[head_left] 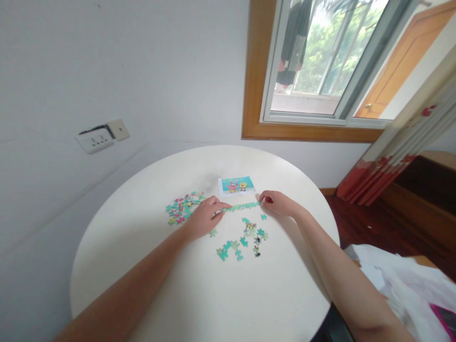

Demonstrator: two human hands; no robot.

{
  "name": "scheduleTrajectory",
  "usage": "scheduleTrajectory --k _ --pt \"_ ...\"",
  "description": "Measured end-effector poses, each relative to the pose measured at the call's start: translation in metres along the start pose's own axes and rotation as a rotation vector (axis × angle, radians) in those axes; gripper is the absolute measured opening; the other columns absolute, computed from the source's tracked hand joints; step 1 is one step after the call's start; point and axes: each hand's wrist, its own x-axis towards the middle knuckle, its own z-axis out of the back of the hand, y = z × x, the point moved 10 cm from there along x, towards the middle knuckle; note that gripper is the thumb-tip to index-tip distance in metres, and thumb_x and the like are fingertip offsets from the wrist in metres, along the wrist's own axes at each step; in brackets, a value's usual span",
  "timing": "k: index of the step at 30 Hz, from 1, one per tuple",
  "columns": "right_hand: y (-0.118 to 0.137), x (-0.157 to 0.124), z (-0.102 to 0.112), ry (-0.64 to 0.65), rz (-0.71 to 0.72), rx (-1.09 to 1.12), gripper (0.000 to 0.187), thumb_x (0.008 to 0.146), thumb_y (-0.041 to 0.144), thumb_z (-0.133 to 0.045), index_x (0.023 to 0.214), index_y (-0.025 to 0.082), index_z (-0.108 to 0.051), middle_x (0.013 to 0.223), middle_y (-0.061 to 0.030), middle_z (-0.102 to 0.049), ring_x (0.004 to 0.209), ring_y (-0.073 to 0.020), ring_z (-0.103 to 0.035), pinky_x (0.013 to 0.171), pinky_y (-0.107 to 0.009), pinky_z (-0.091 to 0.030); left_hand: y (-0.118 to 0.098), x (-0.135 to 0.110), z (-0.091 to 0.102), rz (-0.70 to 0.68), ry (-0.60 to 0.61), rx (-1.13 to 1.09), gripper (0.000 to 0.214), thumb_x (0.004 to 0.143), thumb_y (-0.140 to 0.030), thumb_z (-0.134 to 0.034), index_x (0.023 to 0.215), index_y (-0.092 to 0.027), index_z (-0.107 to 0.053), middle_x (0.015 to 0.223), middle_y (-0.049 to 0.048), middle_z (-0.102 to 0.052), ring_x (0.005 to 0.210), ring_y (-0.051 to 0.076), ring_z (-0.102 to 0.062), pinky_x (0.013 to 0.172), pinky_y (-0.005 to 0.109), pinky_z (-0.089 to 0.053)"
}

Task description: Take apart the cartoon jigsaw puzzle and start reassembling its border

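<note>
On the round desk [199, 294], only one joined strip [242, 207] is done, left hand [205, 217] and right hand [278, 202] pinching its ends, while loose pieces [183, 207] remain unsorted.

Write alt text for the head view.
Left hand and right hand touch opposite ends of a joined strip of puzzle pieces on a round white table. Loose pieces lie left, a picture card behind.

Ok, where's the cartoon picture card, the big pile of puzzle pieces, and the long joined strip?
cartoon picture card [236, 184]: head view, on its blue printed face.
pile of puzzle pieces [181, 209]: head view, middle of the heap.
joined strip of pieces [244, 206]: head view, mid-strip between the hands.
</note>
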Motion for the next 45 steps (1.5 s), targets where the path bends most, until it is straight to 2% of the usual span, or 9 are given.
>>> scheduleTrajectory --k 5,12,15,18,21,29,34,38,45 --pt "-0.006 -0.004 0.003 0.051 -0.064 -0.026 0.020 0.077 0.015 -0.054 0.094 0.016 -0.065 0.077 -0.0015 -0.063 0.066 -0.0121 -0.053 0.061 -0.021 -0.038 -0.001 0.000 0.000 -0.005 0.001 -0.001 0.030 0.090 -0.022 -0.047 0.115 -0.022 -0.065 0.093 0.0058 -0.052 0.089 0.019 -0.054 0.084 0.031 -0.043" --pt "-0.036 -0.023 0.017 0.132 -0.258 -0.112 0.022 0.074 0.015 -0.058 0.094 0.016 -0.065 0.083 -0.0053 -0.066 0.066 -0.0138 -0.056 0.058 -0.022 -0.039 0.001 0.000 -0.001 -0.001 0.003 0.011 0.031 0.091 -0.023 -0.047 0.116 -0.024 -0.064 0.093 0.0057 -0.053 0.090 0.018 -0.053 0.085 0.031 -0.043" --pt "-0.022 -0.026 0.024 0.103 -0.147 -0.120 0.025 0.073 0.015 -0.059 0.098 0.018 -0.066 0.087 -0.0051 -0.065 0.069 -0.0141 -0.056 0.061 -0.023 -0.040 0.001 -0.001 0.000 0.000 -0.001 0.004 0.031 0.091 -0.023 -0.047 0.116 -0.024 -0.065 0.092 0.0056 -0.053 0.090 0.018 -0.053 0.085 0.031 -0.043" --pt "0.000 -0.028 0.011 0.195 -0.003 -0.077 0.030 0.072 0.016 -0.061 0.100 0.021 -0.069 0.087 -0.0038 -0.065 0.071 -0.0144 -0.057 0.065 -0.023 -0.041 0.000 0.000 0.000 0.006 -0.002 -0.005 0.031 0.090 -0.022 -0.047 0.115 -0.023 -0.065 0.091 0.0057 -0.053 0.089 0.019 -0.053 0.084 0.031 -0.043" --pt "0.011 -0.027 -0.001 0.250 0.039 -0.094 0.031 0.070 0.018 -0.064 0.099 0.023 -0.072 0.086 -0.0040 -0.066 0.073 -0.0158 -0.059 0.067 -0.025 -0.042 -0.001 0.000 0.001 0.016 0.004 -0.006 0.032 0.090 -0.022 -0.047 0.116 -0.024 -0.065 0.091 0.0057 -0.053 0.088 0.018 -0.052 0.083 0.030 -0.043" --pt "0.010 -0.020 -0.008 0.236 0.010 -0.137 0.023 0.067 0.015 -0.061 0.087 0.018 -0.072 0.079 -0.0043 -0.068 0.067 -0.0148 -0.057 0.058 -0.023 -0.040 -0.002 0.001 0.001 0.015 0.007 -0.004 0.031 0.090 -0.023 -0.047 0.114 -0.023 -0.066 0.092 0.0059 -0.053 0.088 0.018 -0.053 0.083 0.031 -0.043" --pt "0.003 -0.021 -0.006 0.230 -0.063 -0.111 0.014 0.068 0.023 -0.065 0.079 0.017 -0.071 0.074 -0.0036 -0.069 0.066 -0.0154 -0.058 0.056 -0.024 -0.038 -0.001 0.001 0.001 0.021 0.010 -0.006 0.031 0.089 -0.022 -0.047 0.115 -0.023 -0.066 0.092 0.0059 -0.053 0.087 0.018 -0.052 0.083 0.031 -0.043" --pt "-0.003 -0.017 0.000 0.156 -0.142 -0.149 0.011 0.071 0.025 -0.064 0.075 0.017 -0.070 0.073 -0.0042 -0.069 0.065 -0.0157 -0.058 0.054 -0.024 -0.036 -0.001 0.001 0.001 0.015 0.012 -0.002 0.031 0.089 -0.023 -0.047 0.115 -0.024 -0.065 0.093 0.0058 -0.054 0.088 0.018 -0.053 0.084 0.031 -0.043" --pt "-0.008 -0.006 0.010 0.007 -0.122 -0.182 0.017 0.075 0.019 -0.062 0.090 0.015 -0.070 0.088 -0.0076 -0.068 0.075 -0.0163 -0.059 0.064 -0.023 -0.040 0.000 0.000 0.000 -0.003 0.001 0.004 0.030 0.091 -0.024 -0.046 0.114 -0.022 -0.066 0.092 0.0058 -0.052 0.088 0.018 -0.053 0.083 0.031 -0.043"
